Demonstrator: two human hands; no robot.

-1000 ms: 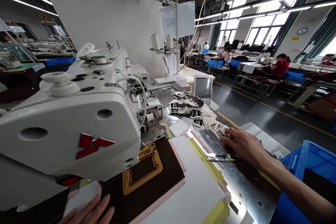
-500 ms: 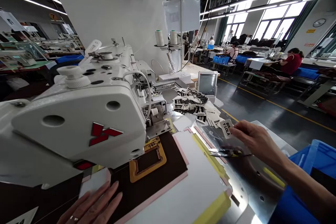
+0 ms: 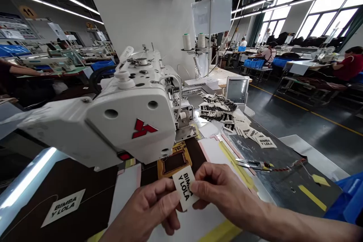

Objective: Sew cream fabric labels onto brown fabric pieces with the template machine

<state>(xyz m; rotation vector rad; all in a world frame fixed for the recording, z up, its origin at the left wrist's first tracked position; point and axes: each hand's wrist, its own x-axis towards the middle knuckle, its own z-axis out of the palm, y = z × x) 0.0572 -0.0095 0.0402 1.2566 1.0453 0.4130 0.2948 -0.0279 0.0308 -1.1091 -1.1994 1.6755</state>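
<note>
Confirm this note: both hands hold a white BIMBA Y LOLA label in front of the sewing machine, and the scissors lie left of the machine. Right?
Not quite. The head view shows the scissors lying right of the sewing machine, not left. The left hand and right hand do hold the label.

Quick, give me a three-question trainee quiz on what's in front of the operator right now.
1. True or false: both hands pinch one white label.
2. What lies on the dark mat beside the pile of labels? A) snips B) a ruler C) a spool
3. What words are printed on the held label?

Key:
1. True: left hand and right hand both grip it.
2. A: snips.
3. BIMBA Y LOLA.
</note>
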